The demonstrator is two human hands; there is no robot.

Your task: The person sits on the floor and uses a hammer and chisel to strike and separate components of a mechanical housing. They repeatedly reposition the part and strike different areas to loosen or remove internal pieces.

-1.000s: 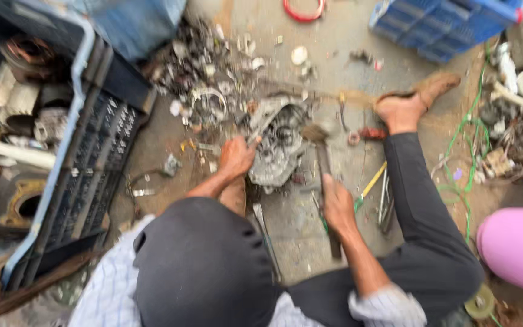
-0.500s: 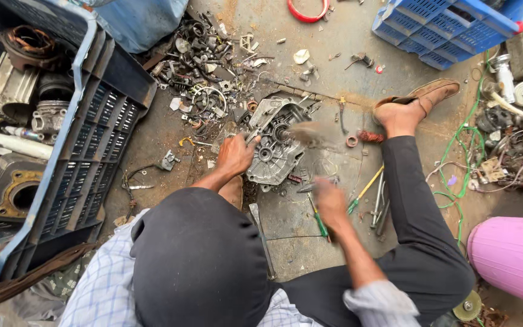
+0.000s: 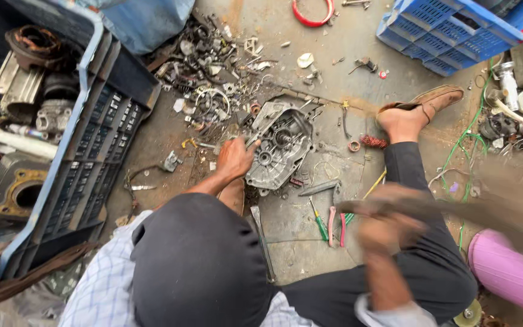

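I see one grey metal engine casing [image 3: 278,145] lying flat on the concrete floor [image 3: 340,48], just above the middle of my view. My left hand [image 3: 235,158] rests on its edge at nine o'clock, fingers curled around a small metal tool whose tip touches the casing. My right hand [image 3: 388,227] is at four o'clock from the casing, well apart from it, blurred, its grip closed round the handle of one long tool [image 3: 443,209] that streaks off toward three o'clock; I cannot tell what kind of tool it is. Between the two hands on the floor I count one green screwdriver [image 3: 320,224] and one pair of pink-handled pliers [image 3: 336,225], lying side by side. One bare foot [image 3: 402,124] sits at two o'clock from the casing. I count two blue crates: one [image 3: 449,27] at one o'clock, one [image 3: 86,157] at nine o'clock. One red ring [image 3: 313,17] lies at twelve. A heap of small scrap parts [image 3: 213,66] spreads at eleven o'clock.
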